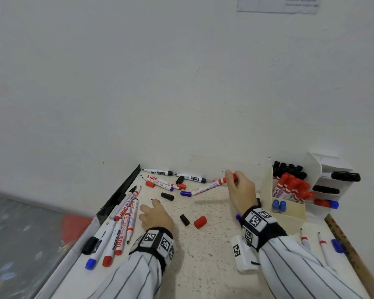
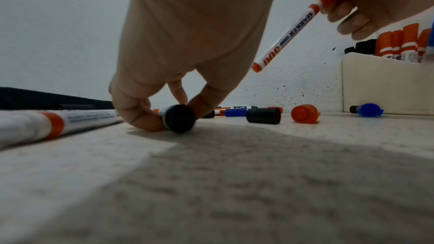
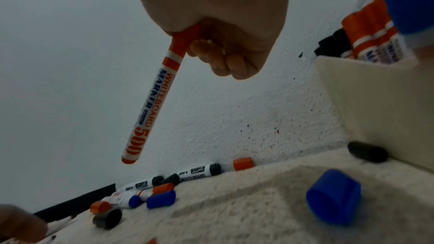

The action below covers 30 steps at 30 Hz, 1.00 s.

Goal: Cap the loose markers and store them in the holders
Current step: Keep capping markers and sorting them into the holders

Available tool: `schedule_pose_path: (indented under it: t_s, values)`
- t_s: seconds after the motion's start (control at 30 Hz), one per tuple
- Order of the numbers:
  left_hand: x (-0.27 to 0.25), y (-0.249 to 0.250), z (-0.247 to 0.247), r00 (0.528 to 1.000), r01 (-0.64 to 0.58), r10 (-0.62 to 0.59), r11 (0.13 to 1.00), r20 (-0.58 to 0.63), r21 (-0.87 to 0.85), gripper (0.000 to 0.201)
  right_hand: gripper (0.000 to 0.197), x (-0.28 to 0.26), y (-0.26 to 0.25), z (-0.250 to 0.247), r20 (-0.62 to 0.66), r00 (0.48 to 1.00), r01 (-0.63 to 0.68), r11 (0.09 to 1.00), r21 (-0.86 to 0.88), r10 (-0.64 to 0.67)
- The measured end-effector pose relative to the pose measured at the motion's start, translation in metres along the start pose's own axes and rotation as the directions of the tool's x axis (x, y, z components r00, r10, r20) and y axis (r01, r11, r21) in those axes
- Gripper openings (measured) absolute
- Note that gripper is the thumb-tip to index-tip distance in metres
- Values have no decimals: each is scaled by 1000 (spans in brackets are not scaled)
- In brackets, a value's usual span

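Note:
My right hand (image 1: 232,179) is raised over the back of the table and grips a red whiteboard marker (image 1: 209,187) by its red cap end (image 3: 184,41). The barrel (image 3: 150,107) slants down to the left, clear of the table. My left hand (image 1: 153,206) is down on the table top, where thumb and fingers pinch the black end of a black marker (image 2: 179,120) lying there. A cream box holder (image 1: 289,210) at the right holds red, black and blue markers. Behind it stands a white tiered holder (image 1: 335,184) with several more.
Loose caps lie between my hands: a black one (image 1: 184,220), a red one (image 1: 200,222), another black (image 1: 167,196) and a blue (image 1: 185,193). Several markers (image 1: 121,221) lie along the left edge, several more (image 1: 160,172) by the wall, and two uncapped ones (image 1: 324,249) at the front right.

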<state>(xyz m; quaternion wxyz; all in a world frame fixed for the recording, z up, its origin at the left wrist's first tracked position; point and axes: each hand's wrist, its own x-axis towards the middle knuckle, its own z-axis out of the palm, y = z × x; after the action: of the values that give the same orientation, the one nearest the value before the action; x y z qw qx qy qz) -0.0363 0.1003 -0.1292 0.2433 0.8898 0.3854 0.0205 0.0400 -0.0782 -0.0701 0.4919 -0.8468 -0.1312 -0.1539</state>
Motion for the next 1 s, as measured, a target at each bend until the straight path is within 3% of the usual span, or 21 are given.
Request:
schedule_pose_path:
  t_s: [0.1, 0.2, 0.33, 0.5, 0.73, 0.9, 1.0]
  values:
    - [-2, 1, -4, 1000, 10, -13, 986, -18, -164, 52, 22, 9, -5, -24, -88, 995, 48, 999, -17, -49]
    - [-2, 4, -4, 987, -126, 79, 918, -137, -375, 57, 16, 19, -7, -57, -152, 985, 73, 996, -52, -80]
    - [-4, 7, -4, 965, -257, 181, 800, -190, -542, 45, 21, 30, 0, -103, -194, 980, 13, 991, -131, -39]
    - [-1, 9, 0, 962, -269, 239, 756, -131, -596, 46, 16, 34, 15, -138, -258, 966, -38, 971, -236, -25]
    - [9, 8, 7, 963, -260, 241, 737, -117, -624, 44, 12, 34, 28, -126, -85, 994, -93, 960, -266, 72]
    - [10, 6, 12, 954, -288, 271, 720, -126, -631, 41, 27, 45, 26, -123, -51, 995, -101, 923, -371, 88]
    - [10, 7, 12, 950, -299, 285, 711, -128, -637, 39, 27, 47, 27, -124, -70, 989, -146, 942, -303, 131]
